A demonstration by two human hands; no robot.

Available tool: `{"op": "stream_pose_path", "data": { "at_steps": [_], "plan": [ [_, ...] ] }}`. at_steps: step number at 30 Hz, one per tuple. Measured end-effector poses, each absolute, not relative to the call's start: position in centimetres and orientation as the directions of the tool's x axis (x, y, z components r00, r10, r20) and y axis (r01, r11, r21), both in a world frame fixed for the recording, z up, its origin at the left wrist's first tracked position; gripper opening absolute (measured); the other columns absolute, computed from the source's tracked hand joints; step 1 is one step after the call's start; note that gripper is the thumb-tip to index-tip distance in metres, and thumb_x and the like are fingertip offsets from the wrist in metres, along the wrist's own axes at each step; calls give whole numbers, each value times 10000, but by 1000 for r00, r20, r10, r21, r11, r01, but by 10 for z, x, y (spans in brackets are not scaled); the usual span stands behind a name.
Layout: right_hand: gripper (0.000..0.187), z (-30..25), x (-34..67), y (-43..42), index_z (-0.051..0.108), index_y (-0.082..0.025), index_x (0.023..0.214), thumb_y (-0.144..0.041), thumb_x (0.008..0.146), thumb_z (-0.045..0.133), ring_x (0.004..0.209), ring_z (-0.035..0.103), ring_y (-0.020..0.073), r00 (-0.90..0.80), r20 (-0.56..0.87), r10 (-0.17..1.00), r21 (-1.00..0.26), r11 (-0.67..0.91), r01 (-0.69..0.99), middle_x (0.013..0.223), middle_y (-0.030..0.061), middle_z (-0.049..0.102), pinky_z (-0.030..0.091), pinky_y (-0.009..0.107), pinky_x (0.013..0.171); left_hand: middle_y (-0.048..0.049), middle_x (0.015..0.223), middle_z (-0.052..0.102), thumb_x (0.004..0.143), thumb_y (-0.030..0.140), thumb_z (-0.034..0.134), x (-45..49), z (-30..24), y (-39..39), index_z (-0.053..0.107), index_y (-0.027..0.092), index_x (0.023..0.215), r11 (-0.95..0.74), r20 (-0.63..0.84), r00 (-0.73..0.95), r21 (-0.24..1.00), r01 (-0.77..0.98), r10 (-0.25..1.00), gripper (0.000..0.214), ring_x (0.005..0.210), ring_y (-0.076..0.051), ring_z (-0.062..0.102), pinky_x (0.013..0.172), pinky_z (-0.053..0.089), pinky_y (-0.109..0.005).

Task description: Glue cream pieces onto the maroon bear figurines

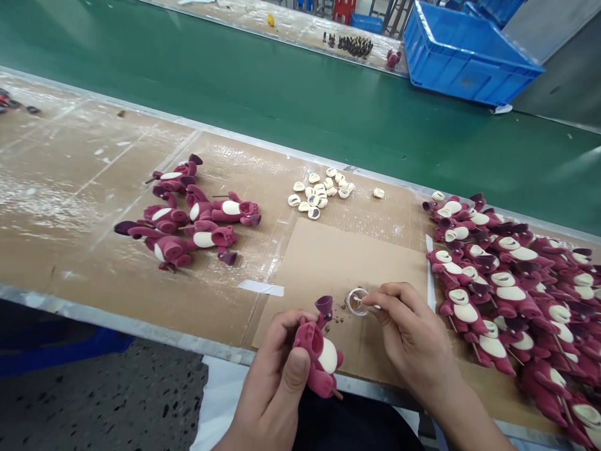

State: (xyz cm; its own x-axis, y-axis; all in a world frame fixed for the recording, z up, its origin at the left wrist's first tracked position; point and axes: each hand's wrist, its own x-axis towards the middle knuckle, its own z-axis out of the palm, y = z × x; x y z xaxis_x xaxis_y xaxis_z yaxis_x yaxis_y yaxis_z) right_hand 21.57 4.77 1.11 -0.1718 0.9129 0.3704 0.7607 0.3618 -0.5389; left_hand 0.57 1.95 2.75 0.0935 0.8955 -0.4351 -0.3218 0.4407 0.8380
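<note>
My left hand (277, 376) is closed around a magenta flocked bear figure (318, 357) with a cream belly, held near the table's front edge. My right hand (410, 332) pinches a thin stick whose tip dips into a small clear round cup (357, 301) on a cardboard sheet (328, 263). Tiny dark beads (335, 321) lie scattered beside the cup. A large pile of the same magenta bears (511, 288) lies just right of my right hand.
A smaller group of magenta bears (188, 216) lies at left on the taped brown table. Several cream snout pieces (319, 191) sit behind the cardboard. A green conveyor belt (291, 94) runs beyond, with a blue crate (464, 53) and small dark parts (354, 44) on the far bench.
</note>
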Motion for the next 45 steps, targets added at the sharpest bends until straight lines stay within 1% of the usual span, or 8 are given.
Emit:
{"op": "stream_pose_path", "data": {
  "at_steps": [9,12,15,27,32,40,43,45],
  "plan": [
    [199,25,210,45,672,-215,1071,-54,1006,576,875,676,139,-94,377,922,-623,327,710,946,28,700,542,241,783,-17,740,752,978,635,614,4,25,23,625,208,1161,499,-467,177,824,-269,866,465,615,-182,700,601,575,-266],
    [209,38,199,33,647,-204,1080,-34,997,559,900,676,133,-5,370,929,-750,302,589,952,28,698,544,228,793,16,639,706,994,625,594,6,28,25,620,206,1134,512,-461,231,814,-275,857,442,585,-169,674,602,567,-256],
    [270,48,187,25,637,-189,1088,22,956,534,909,667,140,-59,377,924,-825,364,433,950,30,685,556,246,795,18,617,695,977,626,625,9,32,26,638,200,1117,520,-469,229,800,-300,853,449,573,-171,664,587,565,-260],
    [252,49,180,25,619,-167,1028,32,939,494,845,664,160,-268,427,864,-730,504,462,896,43,698,533,319,781,35,639,690,982,599,637,6,35,20,624,213,1136,465,-418,214,842,-273,883,416,587,-161,643,625,549,-262],
    [259,52,177,27,626,-174,1038,25,948,486,852,684,164,-269,430,862,-742,507,439,923,51,720,540,328,789,34,637,678,984,576,646,5,32,20,657,249,1111,366,-318,217,900,-239,923,350,608,-172,625,658,515,-274],
    [312,49,179,28,599,-191,1009,54,878,457,882,666,186,-322,444,836,-687,548,476,927,52,733,551,354,815,-35,1001,755,922,614,709,1,27,14,722,278,1132,297,-294,40,953,-64,955,396,894,-216,700,791,529,-264],
    [292,49,175,25,605,-191,992,52,893,475,853,660,165,-284,405,869,-769,492,408,896,33,713,570,327,805,-45,1063,753,910,622,719,3,25,12,740,284,1129,228,-228,5,973,-46,974,403,1035,-242,694,882,524,-267],
    [280,49,172,23,628,-192,1024,37,926,501,847,669,147,-188,356,915,-862,399,314,895,22,705,584,288,784,-36,1035,758,904,611,733,5,27,12,736,290,1132,244,-245,6,964,-106,970,393,974,-226,701,861,542,-269]
  ]
}}
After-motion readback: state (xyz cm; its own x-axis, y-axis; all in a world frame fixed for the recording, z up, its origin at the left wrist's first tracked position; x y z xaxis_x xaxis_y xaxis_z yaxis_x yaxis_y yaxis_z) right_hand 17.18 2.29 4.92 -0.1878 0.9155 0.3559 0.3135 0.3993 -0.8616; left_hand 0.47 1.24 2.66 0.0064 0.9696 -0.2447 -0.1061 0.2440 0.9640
